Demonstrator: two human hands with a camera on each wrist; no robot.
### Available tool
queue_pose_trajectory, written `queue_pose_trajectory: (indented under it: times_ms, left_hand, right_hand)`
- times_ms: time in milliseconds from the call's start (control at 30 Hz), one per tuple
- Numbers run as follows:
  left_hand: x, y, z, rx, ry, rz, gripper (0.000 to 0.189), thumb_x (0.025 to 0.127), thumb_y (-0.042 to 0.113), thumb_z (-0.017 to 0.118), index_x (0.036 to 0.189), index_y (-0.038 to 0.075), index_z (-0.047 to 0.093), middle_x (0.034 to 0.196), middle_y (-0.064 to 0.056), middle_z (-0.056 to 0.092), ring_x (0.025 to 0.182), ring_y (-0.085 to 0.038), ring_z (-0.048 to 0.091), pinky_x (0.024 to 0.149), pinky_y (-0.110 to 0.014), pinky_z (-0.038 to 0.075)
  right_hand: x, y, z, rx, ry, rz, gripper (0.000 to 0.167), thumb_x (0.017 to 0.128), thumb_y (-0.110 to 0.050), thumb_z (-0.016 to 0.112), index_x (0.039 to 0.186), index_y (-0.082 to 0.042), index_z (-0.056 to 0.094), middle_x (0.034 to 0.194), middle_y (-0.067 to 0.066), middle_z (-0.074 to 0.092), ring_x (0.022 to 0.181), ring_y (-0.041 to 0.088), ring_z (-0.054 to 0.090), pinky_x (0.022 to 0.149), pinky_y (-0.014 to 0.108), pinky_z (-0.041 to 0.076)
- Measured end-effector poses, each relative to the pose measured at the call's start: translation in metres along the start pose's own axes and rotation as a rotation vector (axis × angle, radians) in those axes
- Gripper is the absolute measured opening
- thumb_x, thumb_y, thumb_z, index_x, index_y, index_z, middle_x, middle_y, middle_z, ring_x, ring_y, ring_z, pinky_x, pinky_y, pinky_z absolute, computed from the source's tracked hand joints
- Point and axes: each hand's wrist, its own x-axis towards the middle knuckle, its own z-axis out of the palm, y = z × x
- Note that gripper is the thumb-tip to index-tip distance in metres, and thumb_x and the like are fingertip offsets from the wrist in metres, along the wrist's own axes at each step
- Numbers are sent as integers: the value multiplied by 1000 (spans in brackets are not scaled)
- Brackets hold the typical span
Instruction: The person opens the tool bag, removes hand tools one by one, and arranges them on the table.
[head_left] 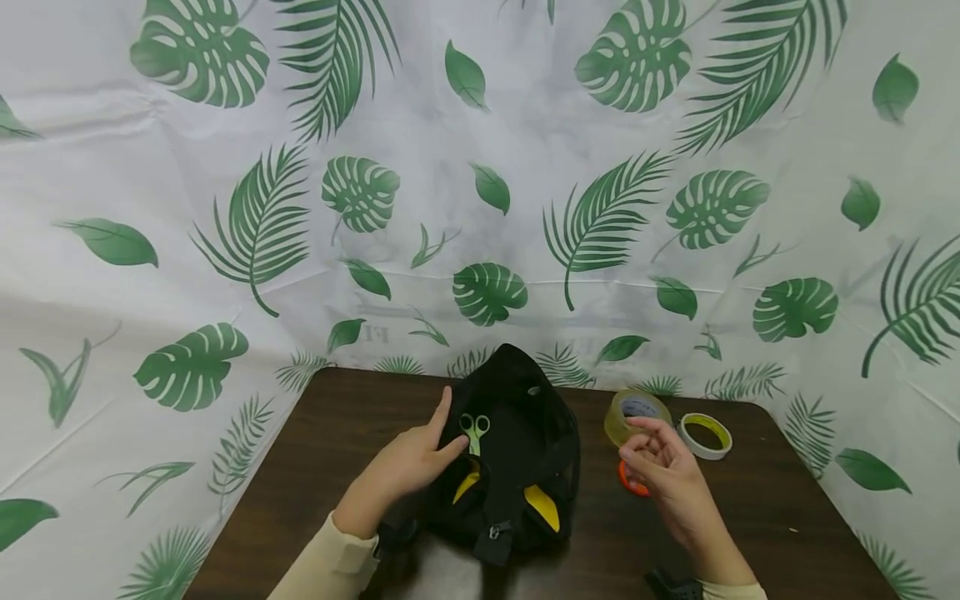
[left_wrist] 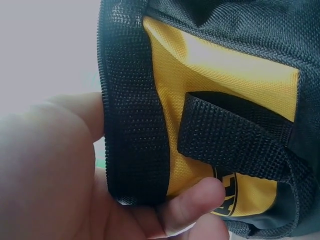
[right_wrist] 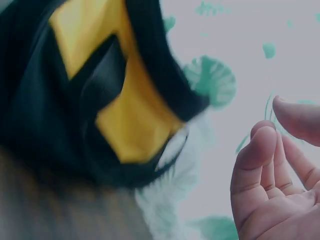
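Note:
A black tool bag (head_left: 551,425) with yellow panels stands unzipped, mouth up, at the middle of the table. My left hand (head_left: 408,462) holds its left rim; in the left wrist view the thumb goes behind the zipper edge (left_wrist: 135,150) while fingertips (left_wrist: 197,202) lie on the yellow side. Green-handled scissors (head_left: 474,437) show inside the bag, beside the left thumb. Over the table to the right, my right hand (head_left: 663,471) hovers with loosely bent fingers and nothing in them. Under and behind it are a clear packing tape roll (head_left: 617,421) and an orange-red ring (head_left: 634,486), partly hidden by the fingers.
A white tape roll (head_left: 707,451) with a yellow inside lies right of the packing tape. Behind the dark wooden table (head_left: 315,467) hangs a white sheet (head_left: 525,242) printed with green leaves.

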Motion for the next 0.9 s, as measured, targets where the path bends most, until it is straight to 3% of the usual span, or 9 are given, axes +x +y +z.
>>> queue_pose_trajectory:
  times_ms: [100,267,500,633,767,900]
  left_hand:
    - [1,-1,1,9,-1,9,94,109,70,48,176,35,-8,140,-17,74,113,-31,78,97,-58,60]
    - [2,-1,2,17,-9,22,94,110,69,48,176,34,-9,107,-8,79,101,-26,79,90,-54,60]
    - [1,3,-1,30,15,18,92,110,67,49,177,32,-5,120,-10,80,105,-27,79,95,-56,60]
    - [1,2,-2,33,9,18,92,110,66,49,176,34,-7,103,-5,79,100,-24,78,91,-54,60]
    - [1,1,-1,32,19,12,92,110,66,50,176,35,-6,126,-13,78,110,-29,78,96,-56,59]
    - [0,0,0,27,27,11,92,111,64,51,177,31,-5,151,-20,67,123,-35,75,103,-60,57]
  right_hand:
    - [6,-11,22,-32,-12,-5,49,108,2,63,153,-9,48,104,-5,67,78,9,67,67,27,59]
    - [15,-20,52,-43,-60,-11,53,107,1,66,154,-11,46,108,-3,64,81,10,67,68,26,60]
    - [35,-25,87,5,-118,-82,59,107,3,66,158,-2,39,109,0,63,84,10,67,70,25,59]
    - [44,-29,103,-34,-141,-24,62,106,-4,70,160,-5,39,112,2,63,86,12,67,74,28,60]
    - [55,-37,116,-141,-209,70,60,106,-15,74,158,-12,44,119,8,62,92,20,69,81,32,62]
    - [69,-45,127,-266,-303,154,55,106,-25,75,153,-13,50,119,13,64,94,29,69,87,36,62]
